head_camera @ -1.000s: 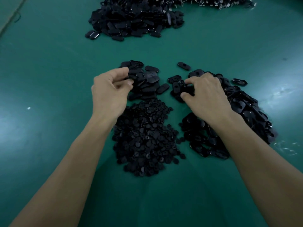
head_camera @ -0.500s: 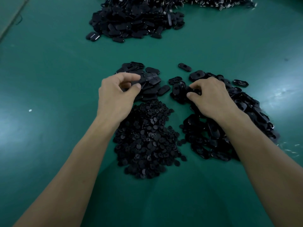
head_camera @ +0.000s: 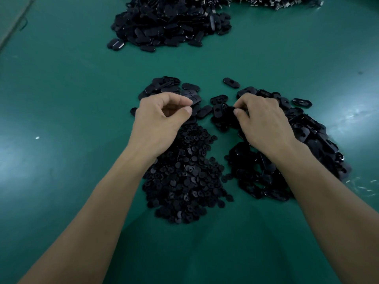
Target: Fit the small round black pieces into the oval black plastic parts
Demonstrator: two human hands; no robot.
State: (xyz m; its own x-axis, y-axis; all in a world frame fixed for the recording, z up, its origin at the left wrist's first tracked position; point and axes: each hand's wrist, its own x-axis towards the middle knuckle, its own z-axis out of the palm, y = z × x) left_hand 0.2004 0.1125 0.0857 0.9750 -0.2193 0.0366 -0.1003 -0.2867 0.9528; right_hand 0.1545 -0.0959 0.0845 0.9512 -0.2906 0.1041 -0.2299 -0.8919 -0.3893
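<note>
A heap of small round black pieces point(head_camera: 184, 175) lies on the green table between my forearms. To its right spreads a heap of oval black plastic parts point(head_camera: 311, 138). My right hand point(head_camera: 264, 124) rests on that heap's far left end, its thumb and fingers pinching one oval part point(head_camera: 222, 111). My left hand point(head_camera: 160, 124) hovers at the far end of the round pieces with its fingers curled and thumb near the index tip; nothing shows between them. Just beyond it lies a smaller cluster of oval parts point(head_camera: 170, 87).
A single oval part point(head_camera: 231, 83) lies apart beyond my hands. A large mound of black oval parts point(head_camera: 170, 23) sits at the far middle, with shiny metal bits point(head_camera: 287, 3) at the far right. The green table point(head_camera: 61, 99) stretches to the left.
My left hand has drawn back slightly from the small oval cluster and curled its fingers. The right hand's thumb and fingers have closed on an oval part at the heap's edge.
</note>
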